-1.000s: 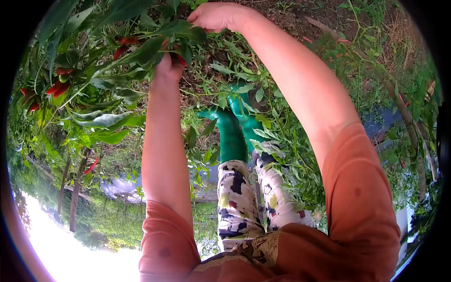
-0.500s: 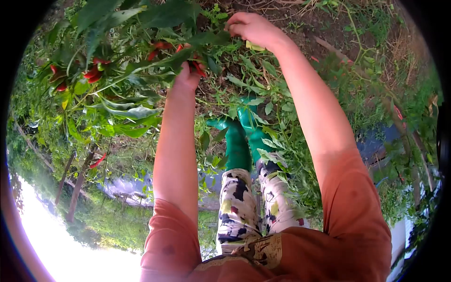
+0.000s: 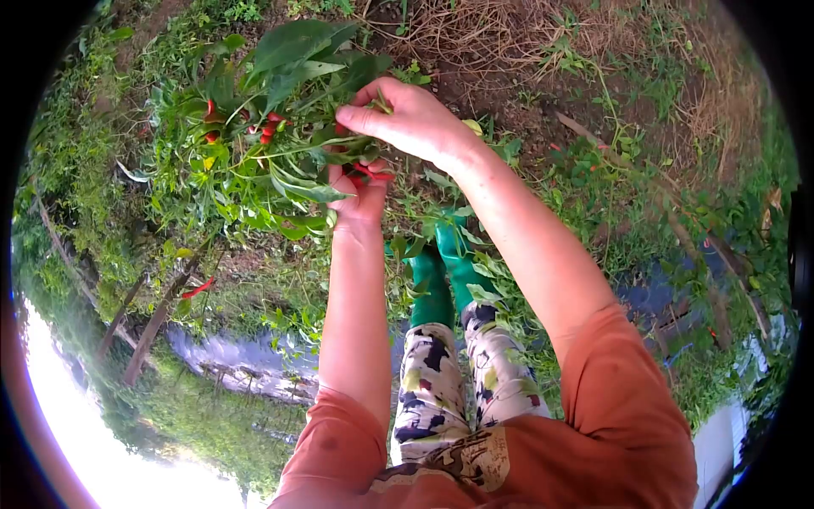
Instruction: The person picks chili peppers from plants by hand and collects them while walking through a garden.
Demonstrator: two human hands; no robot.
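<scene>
Red chili peppers [image 3: 373,173] lie in my left hand [image 3: 360,202], which is curled around them low at the side of a leafy chili plant [image 3: 292,64]. Leaves cover part of its fingers. Just above, my right hand [image 3: 407,123] reaches in from the right, thumb and fingers closing at a red chili pepper [image 3: 341,129] among the leaves. A bit of green stem or leaf shows by its curled fingers. More ripe chili peppers [image 3: 269,129] hang on the plant to the left of both hands.
Green boots [image 3: 428,288] and patterned trousers stand among low plants below my hands. Dry straw [image 3: 475,34] covers soil at the top. Wooden stakes [image 3: 161,318] lean at the left, near a single red chili [image 3: 198,288]. Grey-blue ground sheeting [image 3: 246,360] runs behind.
My right hand has moved left and down from over the ground to the plant, close to my left hand. The left hand has shifted slightly right and down, still holding chili peppers.
</scene>
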